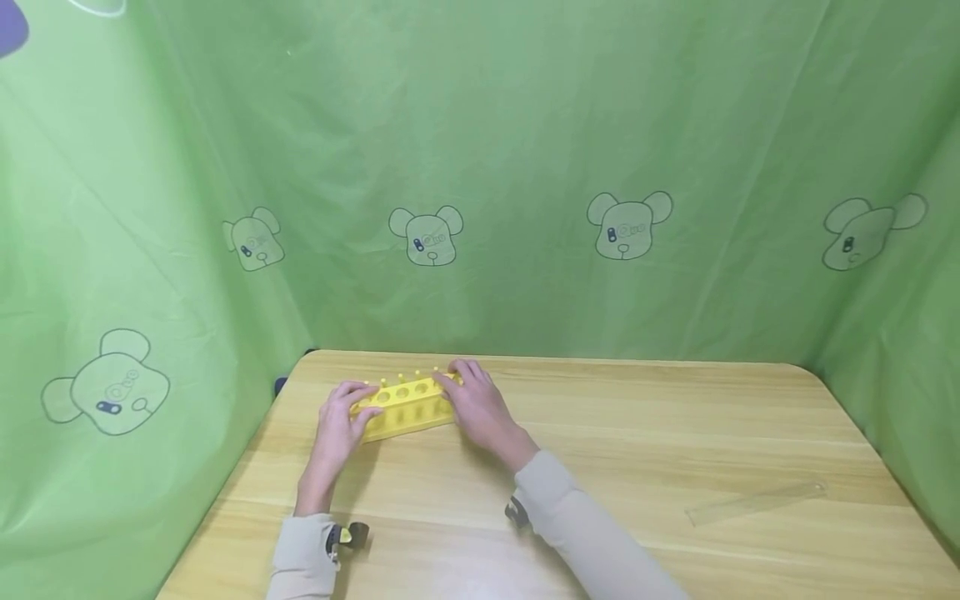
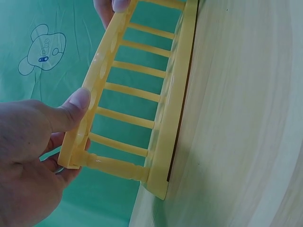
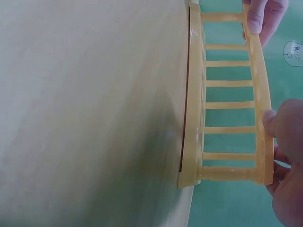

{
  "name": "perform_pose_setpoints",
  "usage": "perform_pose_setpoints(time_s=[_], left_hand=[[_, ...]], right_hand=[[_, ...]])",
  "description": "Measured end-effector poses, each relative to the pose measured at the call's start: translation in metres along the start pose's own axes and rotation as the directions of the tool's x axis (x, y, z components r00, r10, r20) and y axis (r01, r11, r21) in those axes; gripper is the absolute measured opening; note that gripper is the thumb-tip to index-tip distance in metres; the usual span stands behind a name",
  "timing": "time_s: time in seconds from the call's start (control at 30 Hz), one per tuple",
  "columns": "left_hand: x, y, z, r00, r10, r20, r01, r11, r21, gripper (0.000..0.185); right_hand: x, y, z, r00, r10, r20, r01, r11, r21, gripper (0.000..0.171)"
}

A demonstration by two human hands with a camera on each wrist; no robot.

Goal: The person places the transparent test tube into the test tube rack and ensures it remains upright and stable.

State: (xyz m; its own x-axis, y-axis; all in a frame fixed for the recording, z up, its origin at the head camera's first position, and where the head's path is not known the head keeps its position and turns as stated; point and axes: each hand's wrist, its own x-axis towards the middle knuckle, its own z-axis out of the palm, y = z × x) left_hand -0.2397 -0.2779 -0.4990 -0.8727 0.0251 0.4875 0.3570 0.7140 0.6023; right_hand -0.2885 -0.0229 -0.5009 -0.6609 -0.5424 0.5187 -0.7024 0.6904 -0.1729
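A yellow plastic rack (image 1: 405, 407) with round holes in its top plate stands on the wooden table (image 1: 675, 433), near the back left. My left hand (image 1: 341, 417) grips its left end. In the left wrist view the thumb (image 2: 78, 101) presses the top plate of the rack (image 2: 137, 94) and fingers curl behind it. My right hand (image 1: 476, 400) holds the right end. In the right wrist view the right hand (image 3: 286, 142) pinches the top plate of the rack (image 3: 227, 104). The rack's base rests on the table and its holes look empty.
A clear plastic ruler (image 1: 757, 502) lies on the table at the front right. Green printed cloth (image 1: 525, 167) hangs close behind the table and along both sides. The table's left edge (image 1: 247, 467) runs near my left arm.
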Motion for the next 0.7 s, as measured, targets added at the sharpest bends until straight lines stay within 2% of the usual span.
perform_pose_setpoints(time_s=[0.27, 0.7], left_hand=[[0.0, 0.003, 0.001, 1.0, -0.006, 0.019, 0.006, 1.0, -0.007, 0.038], [-0.001, 0.009, 0.004, 0.999, 0.036, 0.006, -0.036, 0.999, -0.022, 0.037]], right_hand=[[-0.005, -0.001, -0.003, 0.999, 0.04, 0.014, -0.041, 0.999, 0.028, 0.038], [-0.013, 0.0, -0.007, 0.997, 0.078, -0.004, -0.078, 0.996, 0.049, 0.037]])
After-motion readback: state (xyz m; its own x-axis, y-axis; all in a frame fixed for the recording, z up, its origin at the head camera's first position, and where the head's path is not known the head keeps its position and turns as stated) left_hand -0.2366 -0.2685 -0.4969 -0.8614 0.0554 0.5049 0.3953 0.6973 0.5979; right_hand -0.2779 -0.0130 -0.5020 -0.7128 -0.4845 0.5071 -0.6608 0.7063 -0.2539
